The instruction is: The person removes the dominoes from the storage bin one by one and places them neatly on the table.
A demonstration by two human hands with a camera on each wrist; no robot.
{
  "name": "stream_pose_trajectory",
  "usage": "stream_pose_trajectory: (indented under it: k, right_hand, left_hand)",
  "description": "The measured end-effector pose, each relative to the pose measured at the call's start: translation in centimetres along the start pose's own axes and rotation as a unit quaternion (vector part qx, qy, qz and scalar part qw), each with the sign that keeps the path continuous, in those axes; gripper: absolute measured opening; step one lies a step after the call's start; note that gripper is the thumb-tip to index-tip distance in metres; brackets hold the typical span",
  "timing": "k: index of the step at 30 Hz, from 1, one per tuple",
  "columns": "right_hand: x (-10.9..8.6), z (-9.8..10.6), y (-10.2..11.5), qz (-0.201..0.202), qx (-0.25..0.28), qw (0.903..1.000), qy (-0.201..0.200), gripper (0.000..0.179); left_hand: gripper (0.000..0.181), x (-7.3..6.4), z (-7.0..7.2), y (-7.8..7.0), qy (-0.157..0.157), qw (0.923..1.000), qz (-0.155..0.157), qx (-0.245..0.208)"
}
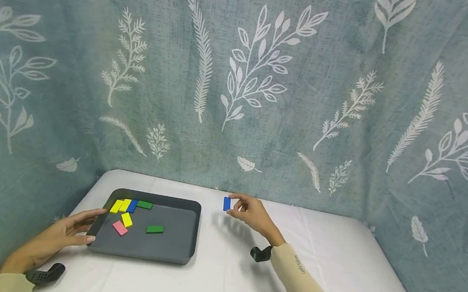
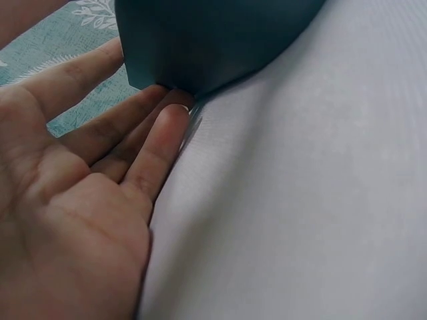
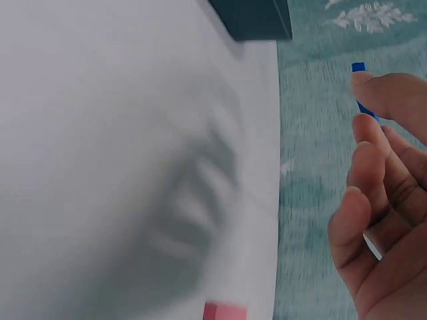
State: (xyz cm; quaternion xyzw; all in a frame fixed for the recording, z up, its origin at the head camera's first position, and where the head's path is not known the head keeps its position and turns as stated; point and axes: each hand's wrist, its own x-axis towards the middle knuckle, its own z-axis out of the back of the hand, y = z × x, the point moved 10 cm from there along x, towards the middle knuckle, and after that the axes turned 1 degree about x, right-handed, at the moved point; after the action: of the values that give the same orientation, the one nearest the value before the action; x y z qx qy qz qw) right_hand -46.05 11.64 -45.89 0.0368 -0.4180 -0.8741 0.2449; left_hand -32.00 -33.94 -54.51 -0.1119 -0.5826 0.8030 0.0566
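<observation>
Out past the tray's right side, my right hand [image 1: 253,213] pinches a small blue block [image 1: 226,204] between thumb and fingertips, held above the table. In the right wrist view the thumb covers part of that blue block [image 3: 358,67]. My left hand [image 1: 56,237] rests against the left side of a dark grey tray [image 1: 173,252], fingers fairly straight, touching its outer wall [image 2: 213,40]. Inside the tray lie three yellow blocks [image 1: 126,220], a blue one [image 1: 132,206], a pink one [image 1: 120,228] and two green ones [image 1: 155,229].
A white cloth [image 1: 272,272] covers the table. Behind it and at both sides hangs a teal leaf-patterned curtain [image 1: 224,154]. A pink block [image 3: 225,311] shows near the table's edge in the right wrist view; the head view does not show it.
</observation>
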Motion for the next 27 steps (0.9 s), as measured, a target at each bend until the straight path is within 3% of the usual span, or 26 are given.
stream_pose_trajectory:
  k: [10, 20, 27]
  right_hand:
    - [-2.7, 3.3, -4.0, -0.041, 0.027, 0.9985, -0.023, 0.047]
    - [-5.4, 6.1, -8.3, -0.066, -0.004, 0.9965, -0.052, 0.046]
    - [-7.4, 7.9, -11.7, -0.106, -0.023, 0.9919, -0.066, 0.046]
  left_hand:
    - [0.075, -0.1, -0.5, -0.3, 0.007, 0.9999, -0.005, -0.01]
    - [0.076, -0.3, -0.3, 0.1, 0.005, 0.9998, 0.006, -0.018]
    - [0.077, -0.1, -0.2, 0.1, -0.002, 0.9999, 0.006, -0.015]
